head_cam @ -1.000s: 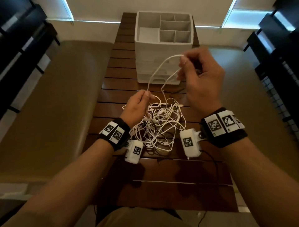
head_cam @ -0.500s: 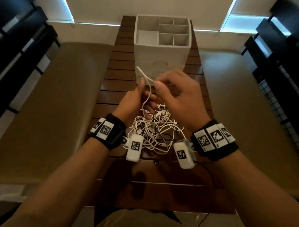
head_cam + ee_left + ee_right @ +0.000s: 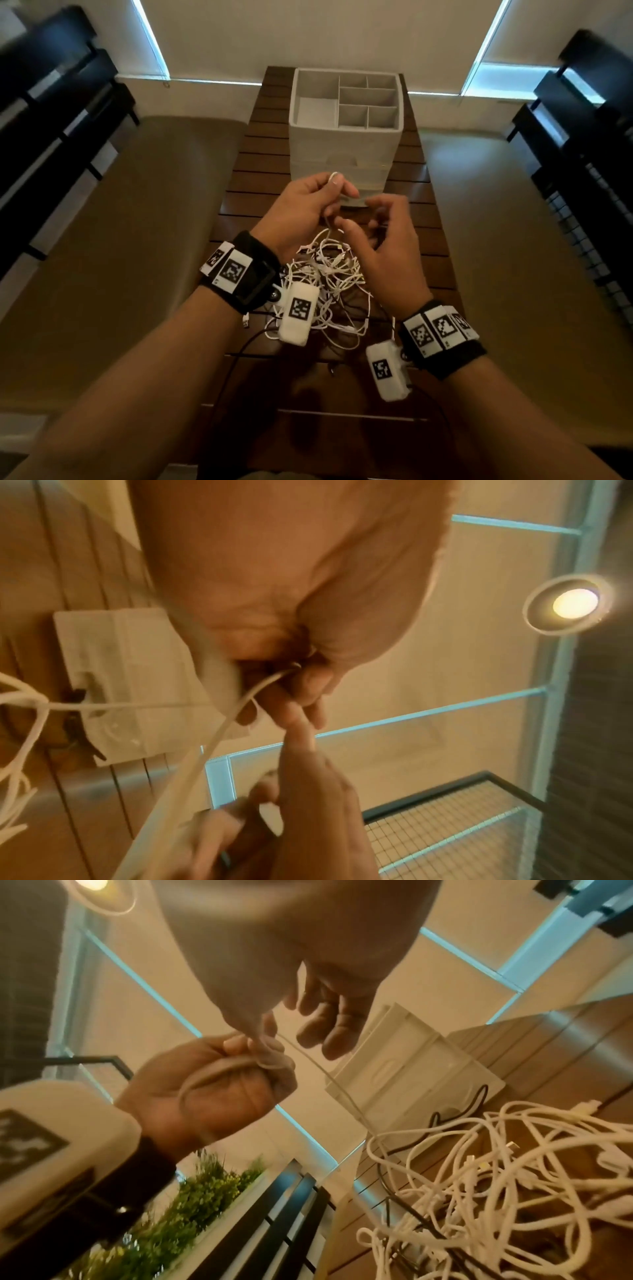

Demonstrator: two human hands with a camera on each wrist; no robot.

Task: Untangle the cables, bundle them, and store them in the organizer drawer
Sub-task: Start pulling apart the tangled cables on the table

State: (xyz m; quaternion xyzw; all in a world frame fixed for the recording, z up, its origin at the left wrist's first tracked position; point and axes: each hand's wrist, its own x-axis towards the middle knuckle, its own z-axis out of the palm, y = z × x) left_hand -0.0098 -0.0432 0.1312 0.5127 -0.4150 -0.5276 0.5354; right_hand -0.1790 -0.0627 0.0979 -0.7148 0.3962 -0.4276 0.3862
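I see my left hand (image 3: 301, 205) raised above the wooden bench (image 3: 260, 164), fingers curled into a fist round a white cable (image 3: 334, 176) whose loop pokes out above the thumb; in the right wrist view the same left hand (image 3: 212, 1080) has the cable wrapped across its palm and pinched at the fingertips. From that grip the strand drops down to the tangle of white cables (image 3: 329, 284) heaped on the bench between my two wrists, with a thin black cable (image 3: 455, 1110) threaded through it. My right hand (image 3: 383, 246) hovers just beside the left, over the far edge of the tangle, its fingers loosely bent and spread; in the head view it looks to hold nothing, while in the right wrist view the taut strand passes right at its thumb, so I cannot tell for sure whether it touches the cable. The white organizer (image 3: 346, 137) stands further back on the bench, its divided top compartments showing, and the drawers in its front face look pushed in. None of the cables lies in it. A ceiling lamp (image 3: 572, 604) glows in the left wrist view, and a green plant (image 3: 192, 1213) shows low in the right wrist view.
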